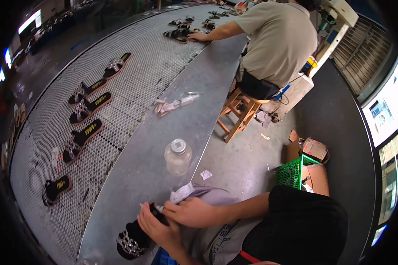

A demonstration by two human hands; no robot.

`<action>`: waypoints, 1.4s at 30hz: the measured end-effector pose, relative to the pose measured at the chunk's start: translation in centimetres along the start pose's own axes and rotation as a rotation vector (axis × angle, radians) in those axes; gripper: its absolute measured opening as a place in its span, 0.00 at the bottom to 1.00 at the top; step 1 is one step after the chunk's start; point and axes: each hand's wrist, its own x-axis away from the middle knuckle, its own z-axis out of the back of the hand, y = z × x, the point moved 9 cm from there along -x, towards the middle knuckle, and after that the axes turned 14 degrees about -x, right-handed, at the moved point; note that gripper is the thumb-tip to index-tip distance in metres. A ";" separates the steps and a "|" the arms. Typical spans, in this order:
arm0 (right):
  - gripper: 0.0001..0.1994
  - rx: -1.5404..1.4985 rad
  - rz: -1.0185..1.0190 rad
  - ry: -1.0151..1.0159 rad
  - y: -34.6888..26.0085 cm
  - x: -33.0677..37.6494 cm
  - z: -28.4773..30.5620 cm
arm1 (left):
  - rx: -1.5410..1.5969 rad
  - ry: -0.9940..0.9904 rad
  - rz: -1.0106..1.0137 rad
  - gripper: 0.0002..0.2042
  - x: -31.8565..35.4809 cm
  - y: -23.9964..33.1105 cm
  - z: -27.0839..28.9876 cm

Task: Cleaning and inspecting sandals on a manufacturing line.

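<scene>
A black sandal [132, 240] with a silvery jewelled strap lies at the metal ledge's near end, its strap end toward the lower left. My left hand [157, 228] is wrapped over its heel part and grips it. Close against that heel end is my right hand [191, 212], fingers pinched together. A small pale bit shows at its fingertips, too small to name. Just behind the right hand is a crumpled whitish cloth or paper [181, 193]; whether the hand touches it is hidden. A clear bottle with a silver cap [177, 158] stands farther along the ledge.
On the left, a perforated conveyor [132, 97] carries several black sandals [87, 108]. A small clear plastic packet [179, 102] lies on the ledge [139, 154]. Ahead, a co-worker [281, 42] sits on a wooden stool [241, 112], reaching toward sandals. A green crate [292, 172] stands at right.
</scene>
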 end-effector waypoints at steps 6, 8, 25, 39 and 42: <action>0.04 0.005 -0.035 -0.067 0.7 -2.5 1.0 | 0.014 -0.006 -0.047 0.30 -2.1 0.5 1.1; 0.05 0.021 -0.081 -0.076 1.8 -2.1 1.6 | 0.096 -0.029 -0.050 0.32 -3.0 1.0 0.6; 0.16 0.056 -0.021 0.016 1.9 -2.8 0.9 | 0.090 -0.022 0.006 0.37 -2.0 0.2 0.1; 0.16 -0.052 -0.126 -0.092 2.0 -1.6 2.2 | 0.135 -0.039 0.009 0.37 -2.8 0.0 0.4; 0.17 -0.120 -0.044 0.052 3.5 -1.8 2.1 | 0.343 0.002 -0.018 0.31 -2.4 -0.8 1.5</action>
